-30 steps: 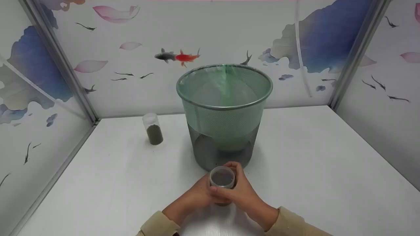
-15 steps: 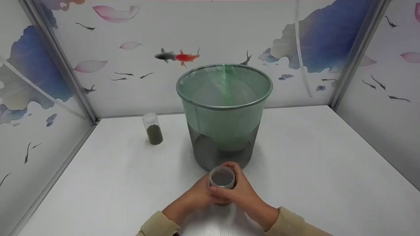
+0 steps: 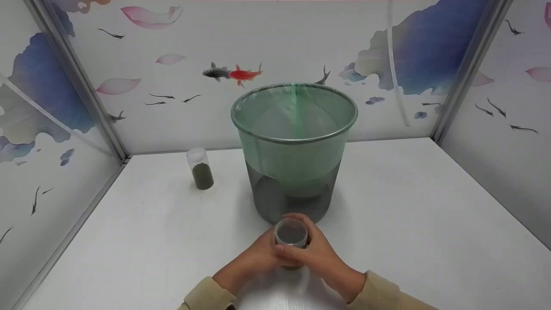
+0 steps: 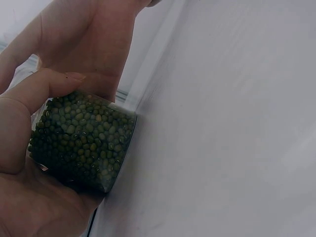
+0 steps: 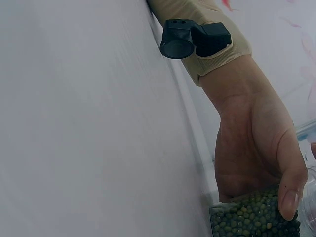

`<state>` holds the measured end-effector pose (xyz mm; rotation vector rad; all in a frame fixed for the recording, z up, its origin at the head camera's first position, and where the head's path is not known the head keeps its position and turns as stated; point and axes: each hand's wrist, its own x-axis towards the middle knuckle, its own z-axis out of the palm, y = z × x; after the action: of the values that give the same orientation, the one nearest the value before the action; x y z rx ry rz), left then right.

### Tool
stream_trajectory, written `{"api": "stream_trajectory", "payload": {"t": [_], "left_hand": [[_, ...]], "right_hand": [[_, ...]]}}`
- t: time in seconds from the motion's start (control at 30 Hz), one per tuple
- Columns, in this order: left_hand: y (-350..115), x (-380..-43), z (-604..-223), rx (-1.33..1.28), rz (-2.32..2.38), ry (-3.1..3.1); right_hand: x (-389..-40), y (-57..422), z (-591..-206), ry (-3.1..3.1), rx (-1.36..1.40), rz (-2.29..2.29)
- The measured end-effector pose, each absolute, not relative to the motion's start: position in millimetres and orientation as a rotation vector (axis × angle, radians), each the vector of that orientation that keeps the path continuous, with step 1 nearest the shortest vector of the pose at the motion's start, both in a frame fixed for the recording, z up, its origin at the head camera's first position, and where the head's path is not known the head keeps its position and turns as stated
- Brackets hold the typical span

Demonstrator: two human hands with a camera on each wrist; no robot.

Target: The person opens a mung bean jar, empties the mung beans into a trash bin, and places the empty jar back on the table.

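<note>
Two hands are locked round one see-through jar [image 3: 292, 232], right in front of the wire-mesh bin [image 3: 295, 141], on the person's side of it! Look at the grip: the left hand [image 3: 260, 256] clasps the jar from the bin's left, and the right hand [image 3: 320, 256] wraps it from the bin's right, thumb crossing just under the jar's rim. Both are firmly grasping. The jar stands upright, round top facing up, packed low down with small green beans [image 4: 81, 143]; whether a lid caps it, I cannot tell. The jar's far side comes close to the bin's base, so forward room is tight. Out to the bin's right, though, what a stretch: white desk [image 3: 400, 215] runs broad and flat to its right edge at the side panel. Left of the bin and farther back, a second jar [image 3: 200, 169] stands partly filled with dark green contents, a strip of desk between it and the bin, the desk's back edge behind it. A green liner [image 3: 292, 159] hangs inside the bin, reaching up to its rim.
</note>
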<state>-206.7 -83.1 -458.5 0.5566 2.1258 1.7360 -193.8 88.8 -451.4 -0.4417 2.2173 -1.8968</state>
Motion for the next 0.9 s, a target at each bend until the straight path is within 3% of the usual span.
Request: {"api": "stream_trajectory", "payload": {"t": [0.9], "left_hand": [[-81.6,-208.5,-457.2,0.614,1.712,2.186]], "right_hand": [[-192.4,86.5,-450.0,2.241,-0.344,-1.949]]}}
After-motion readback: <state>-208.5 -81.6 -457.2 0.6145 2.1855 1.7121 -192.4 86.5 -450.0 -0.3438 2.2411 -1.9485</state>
